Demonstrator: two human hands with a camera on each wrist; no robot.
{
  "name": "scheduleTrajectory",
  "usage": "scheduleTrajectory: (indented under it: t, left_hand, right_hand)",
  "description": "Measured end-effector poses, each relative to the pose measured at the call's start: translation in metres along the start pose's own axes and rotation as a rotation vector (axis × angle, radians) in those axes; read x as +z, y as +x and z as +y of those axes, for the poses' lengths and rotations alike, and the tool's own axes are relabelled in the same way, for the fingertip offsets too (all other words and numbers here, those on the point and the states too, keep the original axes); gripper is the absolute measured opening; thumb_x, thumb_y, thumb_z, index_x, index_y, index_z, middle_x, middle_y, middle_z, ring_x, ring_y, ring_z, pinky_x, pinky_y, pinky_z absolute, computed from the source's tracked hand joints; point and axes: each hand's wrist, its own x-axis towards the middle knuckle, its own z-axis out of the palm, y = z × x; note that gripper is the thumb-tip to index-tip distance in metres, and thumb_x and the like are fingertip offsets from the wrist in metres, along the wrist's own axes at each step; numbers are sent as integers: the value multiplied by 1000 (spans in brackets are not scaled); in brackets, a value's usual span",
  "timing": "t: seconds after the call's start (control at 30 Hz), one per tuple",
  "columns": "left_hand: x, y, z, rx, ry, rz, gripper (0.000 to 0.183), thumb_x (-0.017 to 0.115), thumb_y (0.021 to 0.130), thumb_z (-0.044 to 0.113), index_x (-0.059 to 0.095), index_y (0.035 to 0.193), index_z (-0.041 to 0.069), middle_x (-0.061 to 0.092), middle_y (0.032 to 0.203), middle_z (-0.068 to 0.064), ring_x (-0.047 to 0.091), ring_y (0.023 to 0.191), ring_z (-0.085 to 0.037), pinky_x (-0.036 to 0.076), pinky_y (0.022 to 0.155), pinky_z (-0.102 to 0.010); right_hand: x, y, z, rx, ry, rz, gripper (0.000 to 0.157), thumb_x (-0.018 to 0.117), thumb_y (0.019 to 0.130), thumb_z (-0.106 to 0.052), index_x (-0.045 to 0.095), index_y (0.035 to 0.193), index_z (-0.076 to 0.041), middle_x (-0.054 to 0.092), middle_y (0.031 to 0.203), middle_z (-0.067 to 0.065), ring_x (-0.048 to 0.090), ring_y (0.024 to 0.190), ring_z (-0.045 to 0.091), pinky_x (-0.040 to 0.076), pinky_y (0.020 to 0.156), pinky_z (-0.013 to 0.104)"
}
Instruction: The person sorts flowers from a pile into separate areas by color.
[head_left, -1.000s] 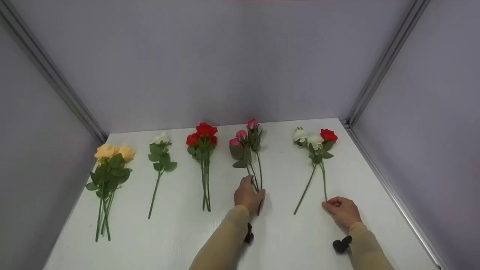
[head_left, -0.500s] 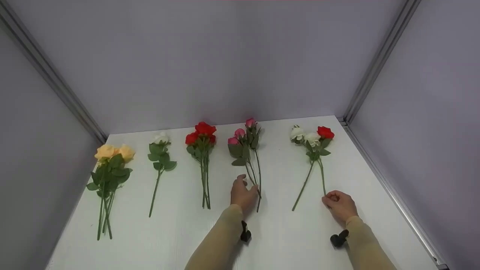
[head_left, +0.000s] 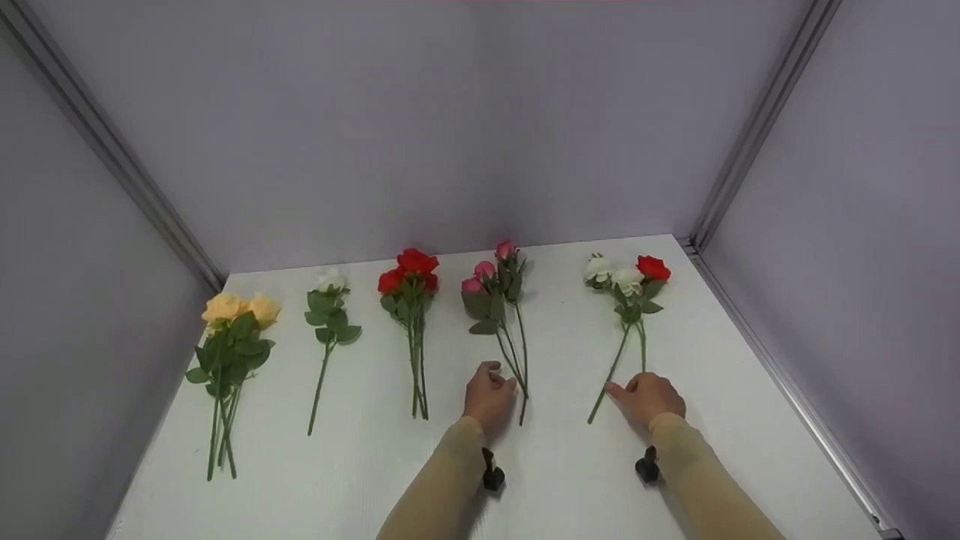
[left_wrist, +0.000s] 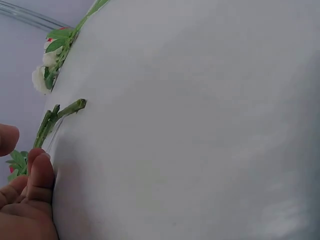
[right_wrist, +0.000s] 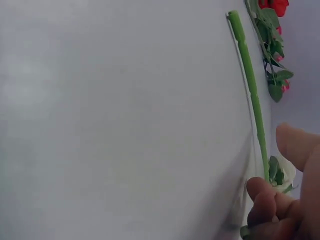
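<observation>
Three pink roses point(head_left: 484, 271) lie bunched in the middle of the table, their stems crossing low down. My left hand point(head_left: 489, 394) rests just left of these stems, fingers loosely bent and thumb apart from them; the left wrist view shows the stem ends point(left_wrist: 72, 107) past the fingertips. To the right lie white roses point(head_left: 627, 280) and a red rose point(head_left: 654, 268), heads together. My right hand point(head_left: 649, 399) is over the lower end of the red rose's stem, hiding it. Its thumb tip is right at a white rose's stem point(right_wrist: 254, 100), with thumb and fingers apart.
Further left lie a bunch of red roses point(head_left: 417, 262), a single white rose point(head_left: 330, 281) and several yellow roses point(head_left: 225, 307). Grey panels point(head_left: 480, 135) enclose the white table point(head_left: 360, 487) at the back and sides.
My right hand has let go of the red rose's stem and moved left to the white rose's stem. My left hand has drawn slightly left off the pink rose stems.
</observation>
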Motion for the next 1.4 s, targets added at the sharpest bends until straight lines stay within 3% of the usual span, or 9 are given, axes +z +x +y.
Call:
scheduleTrajectory:
  t: [0.2, 0.43, 0.6, 0.77, 0.93, 1.07, 1.17, 1.3, 1.4]
  left_hand:
    - [0, -2, -3, 1, -12, 0, 38, 64, 92, 21, 53, 125, 6, 58, 97, -1, 55, 87, -15, 47, 80, -36]
    - [0, -5, -1, 22, -11, -21, 36, 62, 93, 21, 54, 126, 7, 57, 98, 1, 55, 89, -13, 47, 82, -35]
    - [1, -4, 2, 5, -27, -45, 36, 60, 94, 23, 53, 127, 10, 56, 100, 2, 55, 92, -13, 46, 84, -36]
    - [1, -5, -2, -15, -30, -46, 33, 61, 94, 23, 55, 125, 11, 57, 100, 3, 54, 92, -12, 46, 84, -36]
    - [-3, -6, -5, 12, -32, -50, 31, 62, 93, 22, 57, 121, 10, 58, 99, 3, 54, 91, -12, 46, 82, -34]
    - [-5, -5, -4, 21, -52, -65, 29, 61, 94, 20, 58, 120, 7, 58, 97, 2, 54, 87, -12, 47, 78, -31]
    - [-11, -5, -2, 15, -83, -71, 28, 61, 95, 18, 58, 119, 5, 58, 94, 0, 55, 81, -12, 48, 72, -29]
    - [-17, -7, 10, 21, -103, -91, 25, 59, 95, 16, 60, 117, 4, 58, 91, -2, 57, 76, -12, 49, 67, -27]
    - [-21, -11, 26, 80, -106, -116, 23, 59, 95, 15, 61, 115, 3, 58, 92, -2, 58, 76, -13, 51, 67, -27]
  right_hand:
    - [2, 5, -12, -2, -60, -33, 46, 64, 87, -50, 68, 92, -4, 68, 90, 9, 64, 82, 28, 50, 66, 45]
    - [-1, 8, -24, -11, -97, -60, 54, 59, 87, -56, 69, 88, -4, 67, 83, 7, 62, 71, 24, 49, 59, 42]
    - [-4, 11, -28, 18, -34, -103, 36, 62, 88, -35, 64, 88, 1, 64, 82, 10, 58, 72, 25, 47, 59, 41]
    - [-4, 16, -22, 48, 84, -165, 31, 56, 88, -32, 58, 73, -5, 57, 73, 7, 52, 66, 23, 42, 58, 35]
    - [-9, 17, -16, 93, 336, -223, 31, 51, 86, -28, 53, 59, -13, 46, 54, -2, 37, 45, 12, 33, 43, 28]
    - [-18, 14, -15, 130, 600, -228, 25, 54, 90, -22, 65, 81, -2, 56, 66, 0, 41, 48, 9, 34, 42, 25]
    - [-22, 11, -18, 112, 763, -218, 30, 58, 94, -22, 62, 103, 6, 59, 80, 3, 47, 55, 8, 39, 47, 23]
    - [-27, 3, -27, 90, 869, -163, 38, 61, 95, -27, 57, 114, 6, 60, 89, 3, 49, 59, 8, 42, 52, 22]
    - [-30, -6, -35, 42, 917, -104, 34, 61, 96, -27, 59, 112, 3, 61, 91, 5, 50, 58, 9, 43, 52, 22]
